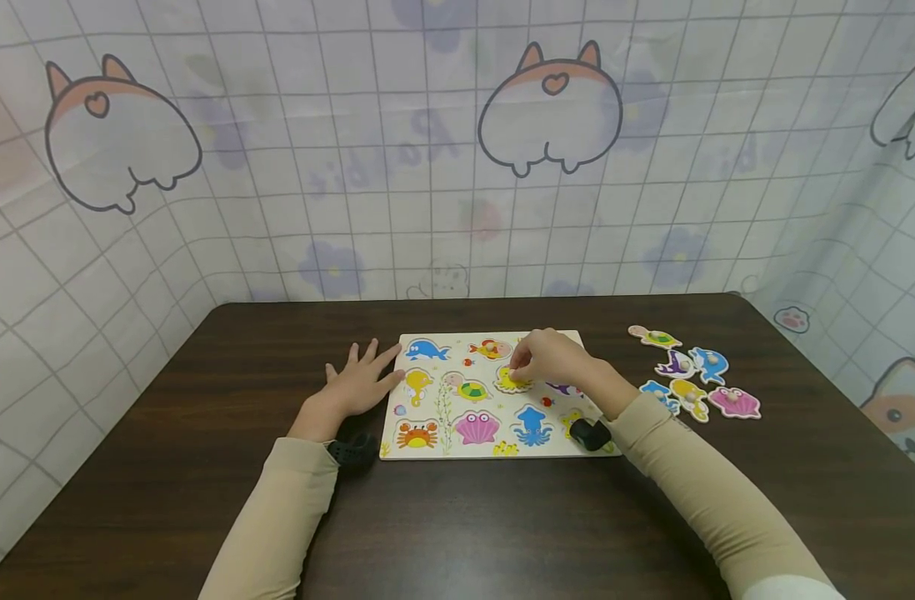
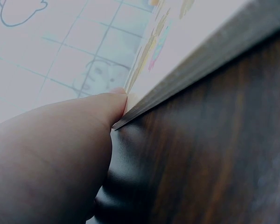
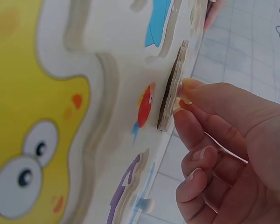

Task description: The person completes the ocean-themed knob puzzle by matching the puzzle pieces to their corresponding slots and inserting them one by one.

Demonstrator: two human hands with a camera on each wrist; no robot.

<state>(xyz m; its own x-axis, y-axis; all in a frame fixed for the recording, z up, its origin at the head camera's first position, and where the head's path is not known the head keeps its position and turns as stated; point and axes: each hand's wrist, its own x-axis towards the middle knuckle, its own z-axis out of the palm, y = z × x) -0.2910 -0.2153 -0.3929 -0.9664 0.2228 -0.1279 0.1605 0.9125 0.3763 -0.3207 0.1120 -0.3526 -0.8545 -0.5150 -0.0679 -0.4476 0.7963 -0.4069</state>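
Observation:
A white puzzle board [image 1: 442,452] with printed sea animals lies on the table. Over its middle, my right hand [image 1: 553,358] pinches the small knob of a puzzle piece [image 3: 173,86] between thumb and fingertips. Edge-on in the right wrist view, the piece stands close over the board face; a yellow shape shows under the fingers in the head view. My left hand [image 1: 356,385] lies with fingers spread at the board's left side. In the left wrist view the thumb [image 2: 114,105] touches the board's edge.
Right of the board lie several loose knobbed pieces, among them a pink shell [image 1: 735,403], a turtle [image 1: 656,337] and a blue piece [image 1: 709,364]. The dark wooden table [image 1: 165,467] reaches back to a wall covering [image 1: 397,225] with a grid pattern.

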